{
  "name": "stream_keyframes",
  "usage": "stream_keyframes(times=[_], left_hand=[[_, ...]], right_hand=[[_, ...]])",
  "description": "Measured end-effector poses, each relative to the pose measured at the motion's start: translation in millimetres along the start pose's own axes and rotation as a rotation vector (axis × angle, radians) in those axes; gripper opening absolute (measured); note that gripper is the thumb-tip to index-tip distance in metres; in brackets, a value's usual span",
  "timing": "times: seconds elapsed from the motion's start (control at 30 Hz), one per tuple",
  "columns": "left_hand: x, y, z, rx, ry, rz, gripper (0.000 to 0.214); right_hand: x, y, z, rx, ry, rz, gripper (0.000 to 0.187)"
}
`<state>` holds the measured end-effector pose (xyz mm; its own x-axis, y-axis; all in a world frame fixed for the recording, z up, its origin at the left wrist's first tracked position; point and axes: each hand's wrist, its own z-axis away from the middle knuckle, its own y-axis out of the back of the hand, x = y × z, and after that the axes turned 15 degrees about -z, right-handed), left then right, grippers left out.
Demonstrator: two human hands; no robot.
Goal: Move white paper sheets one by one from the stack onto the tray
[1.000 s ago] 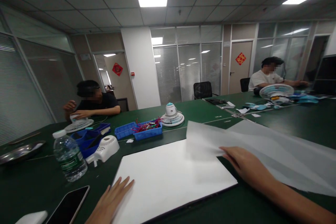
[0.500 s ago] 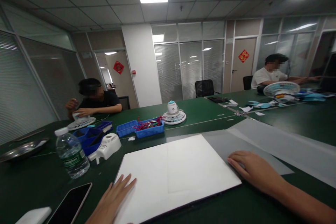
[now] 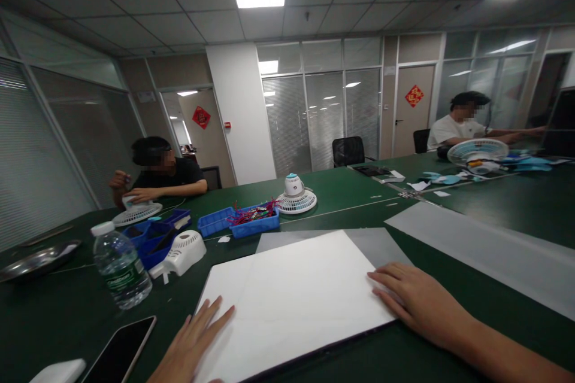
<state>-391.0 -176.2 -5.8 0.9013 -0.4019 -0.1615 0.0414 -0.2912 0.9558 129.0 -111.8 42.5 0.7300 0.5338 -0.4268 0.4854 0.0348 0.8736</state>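
Observation:
A large white sheet (image 3: 290, 305) lies on the green table in front of me, with a dark edge showing under its near side. My left hand (image 3: 193, 335) rests on the sheet's left edge, fingers spread. At the right edge my right hand (image 3: 404, 296) lies palm down with its fingers stretched out, the tips on the white sheet. A grey translucent sheet (image 3: 386, 242) sticks out from beneath the white one at the back and right. Another long grey translucent sheet (image 3: 476, 251) lies apart on the right.
On my left are a water bottle (image 3: 121, 269), a phone (image 3: 121, 350), a white plastic housing (image 3: 182, 254) and blue bins (image 3: 256, 226) with red wires. A fan part (image 3: 294, 196) stands behind. Two people (image 3: 157, 176) sit across the table, one handling a fan.
My right hand has moved left onto the white sheet's edge. The grey sheet beneath has shifted left, now apart from the other grey sheet. My left hand has stayed in place.

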Motion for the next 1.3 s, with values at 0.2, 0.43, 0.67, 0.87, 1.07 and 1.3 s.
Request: stream_keyframes(times=[0.2,0.43,0.67,0.87,1.07,1.3], left_hand=[[-1.3,-3.8,2.9,0.017,0.046,0.019,0.078],[-5.2,3.2,4.4,0.018,0.052,0.092,0.064],[-3.4,-0.5,1.1,0.032,0.065,0.101,0.067],[-5.6,-3.5,-4.7,0.112,0.158,0.209,0.05],[-5.7,-0.2,-5.6,0.102,0.211,0.277,0.043],[-2.0,3.9,-2.5,0.037,0.116,0.147,0.05]], right_hand=[[-4.3,-0.8,0.0,-0.057,0.111,-0.04,0.044],[-2.8,-4.4,6.0,-0.251,0.181,-0.204,0.055],[2.2,-1.0,3.0,-0.054,0.124,-0.15,0.042],[3.8,3.8,4.4,-0.144,0.157,-0.188,0.046],[-0.9,4.4,4.0,-0.202,0.161,-0.214,0.051],[-6.6,3.8,4.3,-0.229,0.168,-0.238,0.05]])
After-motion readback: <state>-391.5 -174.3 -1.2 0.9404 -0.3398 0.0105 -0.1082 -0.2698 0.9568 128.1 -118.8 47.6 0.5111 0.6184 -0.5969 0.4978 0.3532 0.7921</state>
